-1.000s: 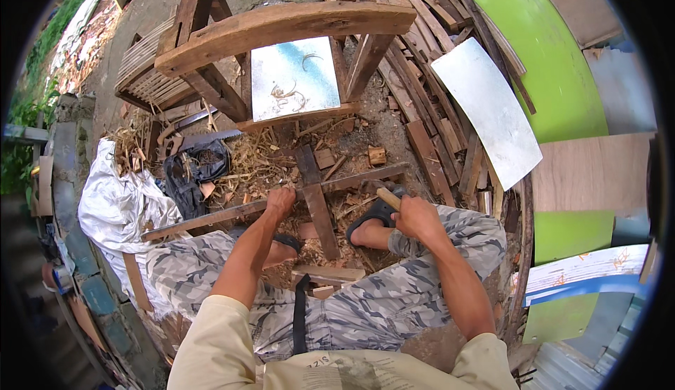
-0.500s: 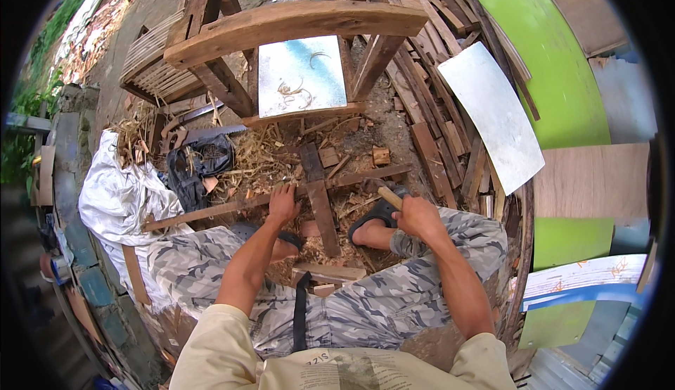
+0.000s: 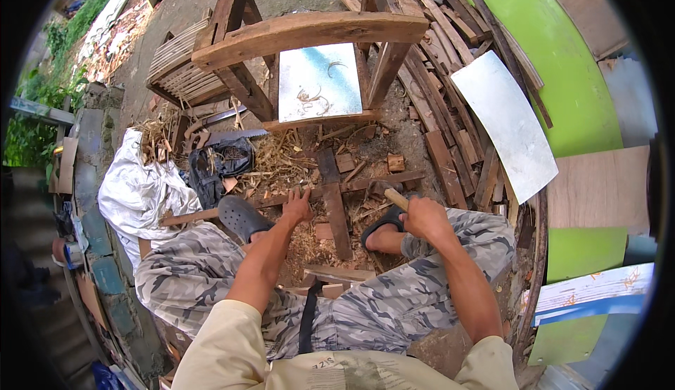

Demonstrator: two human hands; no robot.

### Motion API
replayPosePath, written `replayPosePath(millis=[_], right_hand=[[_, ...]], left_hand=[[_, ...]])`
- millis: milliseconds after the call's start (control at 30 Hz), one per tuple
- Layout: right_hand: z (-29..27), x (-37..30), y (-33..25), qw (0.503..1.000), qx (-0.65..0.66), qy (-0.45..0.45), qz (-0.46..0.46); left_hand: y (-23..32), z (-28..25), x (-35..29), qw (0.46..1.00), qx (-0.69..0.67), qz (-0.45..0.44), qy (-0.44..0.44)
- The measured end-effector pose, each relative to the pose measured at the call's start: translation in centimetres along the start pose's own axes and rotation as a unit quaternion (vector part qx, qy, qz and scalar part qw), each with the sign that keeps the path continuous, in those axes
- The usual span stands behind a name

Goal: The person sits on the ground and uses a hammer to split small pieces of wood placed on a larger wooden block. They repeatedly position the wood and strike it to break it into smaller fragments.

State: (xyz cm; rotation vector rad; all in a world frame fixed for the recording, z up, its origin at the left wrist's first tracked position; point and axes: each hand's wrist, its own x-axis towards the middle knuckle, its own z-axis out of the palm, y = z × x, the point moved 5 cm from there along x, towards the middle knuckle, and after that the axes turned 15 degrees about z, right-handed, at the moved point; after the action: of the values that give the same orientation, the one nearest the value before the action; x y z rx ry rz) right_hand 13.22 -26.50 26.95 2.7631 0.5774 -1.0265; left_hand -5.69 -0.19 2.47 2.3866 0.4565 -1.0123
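My left hand [image 3: 297,208] rests near the middle of a long wooden strip [image 3: 193,216], its fingers apart and pressed down on the wood. The strip lies across the ground and meets a short dark board [image 3: 339,225] to the right of that hand. My right hand [image 3: 427,219] is wrapped round the wooden handle of a hammer [image 3: 396,199]. Its dark head hangs close to the strip's right part. My left foot, in a grey clog [image 3: 242,219], stands over the strip's left part; my right foot's clog [image 3: 383,225] is below the hammer.
A wooden frame [image 3: 309,36] stands ahead, with a white-blue panel [image 3: 320,80] in it. Beside it lie a handsaw [image 3: 235,137], a black plastic bag [image 3: 220,168] and a white sack [image 3: 144,186]. Stacked planks [image 3: 443,158] and a white sheet [image 3: 506,126] lie to the right.
My left foot has come up from beside the strip onto its left part. My left hand has shifted slightly right along the strip with its fingers more spread. The hammer stays in my right hand.
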Motion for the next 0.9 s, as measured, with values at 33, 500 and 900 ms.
replayPosePath(millis=[33,500,900], right_hand=[[-0.1,-0.1,-0.1,1.0,0.003,-0.005,0.002],[3.4,2.2,2.3,0.997,-0.005,-0.044,0.065],[7.5,4.1,5.7,0.995,0.024,-0.062,0.073]], left_hand=[[0.0,0.0,0.1,1.0,-0.005,-0.001,0.004],[-0.6,1.1,-0.7,0.973,-0.032,0.04,0.225],[7.2,11.4,-0.7,0.902,-0.401,-0.09,0.131]])
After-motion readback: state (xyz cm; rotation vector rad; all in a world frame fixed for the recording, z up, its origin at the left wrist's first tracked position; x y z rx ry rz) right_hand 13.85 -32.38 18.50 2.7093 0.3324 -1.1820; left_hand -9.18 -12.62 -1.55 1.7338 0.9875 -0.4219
